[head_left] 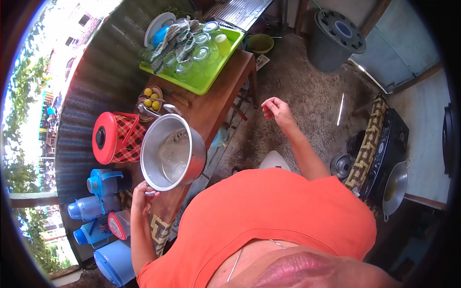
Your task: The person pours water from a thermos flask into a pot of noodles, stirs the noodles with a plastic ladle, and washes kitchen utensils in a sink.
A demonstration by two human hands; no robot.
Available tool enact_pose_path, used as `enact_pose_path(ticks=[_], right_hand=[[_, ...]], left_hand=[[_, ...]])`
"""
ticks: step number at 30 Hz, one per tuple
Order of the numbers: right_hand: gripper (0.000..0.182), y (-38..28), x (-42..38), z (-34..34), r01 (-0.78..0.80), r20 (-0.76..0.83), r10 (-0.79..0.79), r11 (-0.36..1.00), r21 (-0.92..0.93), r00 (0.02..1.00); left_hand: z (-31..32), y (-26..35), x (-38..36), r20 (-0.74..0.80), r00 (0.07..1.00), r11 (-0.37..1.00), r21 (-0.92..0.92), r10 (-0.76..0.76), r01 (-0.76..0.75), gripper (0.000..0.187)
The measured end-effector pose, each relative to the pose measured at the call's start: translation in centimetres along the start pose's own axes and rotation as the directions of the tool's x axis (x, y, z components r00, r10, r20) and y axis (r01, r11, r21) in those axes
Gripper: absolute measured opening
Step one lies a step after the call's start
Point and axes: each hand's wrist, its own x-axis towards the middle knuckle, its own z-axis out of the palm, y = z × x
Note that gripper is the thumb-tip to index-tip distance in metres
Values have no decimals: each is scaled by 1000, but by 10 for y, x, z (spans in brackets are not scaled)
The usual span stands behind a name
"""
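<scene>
My left hand point(143, 194) is closed on the near side handle of a large metal cooking pot point(194, 161). The pot stands tilted towards me above the wooden table, its wide mouth showing a shiny inside with a pale, wet-looking bottom. A second loop handle is on its far rim. My right hand point(278, 113) is held out over the floor, apart from everything, with its fingers curled in and nothing visible in them. Beside the pot are a red round container with a checked side point(108, 139) and a small basket of yellow-green fruit point(152, 100).
A green tray point(206, 86) with upturned glasses and a checked cloth point(177, 45) is on the wooden table point(216, 108). Blue jugs point(98, 206) line the left side. A stove point(384, 144) and a wok point(396, 187) are at right, a grey lidded bin point(331, 48) behind.
</scene>
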Motion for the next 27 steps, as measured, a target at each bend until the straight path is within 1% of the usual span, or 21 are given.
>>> enact_pose_path(ticks=[1, 3, 4, 5, 9, 10, 11, 12, 13, 14, 15, 16, 17, 18, 19, 20, 21, 22, 25, 26, 27], right_hand=[[19, -3, 5, -9, 2, -8, -2, 1000, 5, 1000], [19, -12, 18, -34, 15, -21, -15, 1000, 11, 1000], [19, -17, 27, -51, 24, -28, -24, 1000, 9, 999], [19, -23, 37, -71, 32, -32, -31, 999, 4, 999], [19, -58, 74, -168, 65, -72, -69, 997, -48, 995], [19, -69, 82, -196, 75, -84, -81, 994, -74, 993], [19, -81, 89, -223, 84, -97, -93, 992, -97, 991], [19, -93, 95, -244, 93, -112, -106, 988, -120, 988], [19, -106, 100, -262, 89, -109, -106, 985, -150, 988], [19, -121, 106, -280, 87, -105, -108, 979, -186, 989], [19, -135, 111, -294, 84, -101, -109, 971, -223, 989], [20, -146, 118, -306, 83, -79, -106, 963, -255, 991], [20, -154, 124, -314, 84, -48, -101, 958, -274, 994], [20, -160, 132, -320, 87, -18, -96, 954, -288, 995], [20, -164, 140, -323, 94, 11, -95, 950, -296, 995], [20, -167, 150, -324, 88, 31, -82, 949, -302, 996], [20, -166, 162, -325, 72, 47, -61, 954, -290, 997], [20, -162, 176, -325, 56, 62, -41, 959, -279, 997], [20, -154, 226, -321, 32, 81, -12, 969, -246, 997], [20, -156, 245, -317, 32, 86, -13, 973, -228, 996], [20, -158, 266, -314, 34, 96, -14, 977, -211, 995]], left_hand=[[16, 8, -2, 12, 1000, 999, 41, 3, -3, 41], [51, 25, 0, 139, 990, 996, 86, -8, -4, 45], [75, 34, 0, 177, 984, 995, 94, -5, -12, 47], [95, 38, 7, 207, 978, 997, 77, -11, -5, 46], [223, 72, 20, 240, 970, 998, 65, -20, 4, 37], [250, 76, 33, 320, 947, 999, 49, -15, -1, 35], [282, 80, 41, 299, 954, 999, 34, -15, 5, 34], [314, 87, 51, 358, 934, 1000, 11, 3, -7, 32], [334, 90, 72, 466, 884, 1000, 12, -20, 17, 30], [367, 98, 78, 438, 899, 1000, -20, -6, 17, 29], [393, 106, 92, 487, 873, 999, -30, -9, 27, 26], [411, 109, 122, 509, 860, 995, -66, -34, 79, 23], [462, 127, 107, 333, 943, 990, -136, 10, 38, 12], [465, 119, 165, 484, 873, 991, -133, 65, -1, 15], [494, 131, 174, 477, 877, 980, -193, 56, 42, 18], [513, 140, 197, 516, 855, 983, -178, 49, 51, 21], [544, 155, 188, 455, 887, 970, -241, 82, 34, 23], [561, 164, 204, 468, 880, 975, -221, 84, 25, 22], [610, 192, 261, 464, 878, 982, -183, 120, -37, 29], [615, 192, 309, 483, 866, 989, -119, 133, -86, 32], [631, 200, 314, 438, 881, 980, -164, 177, -115, 29]])
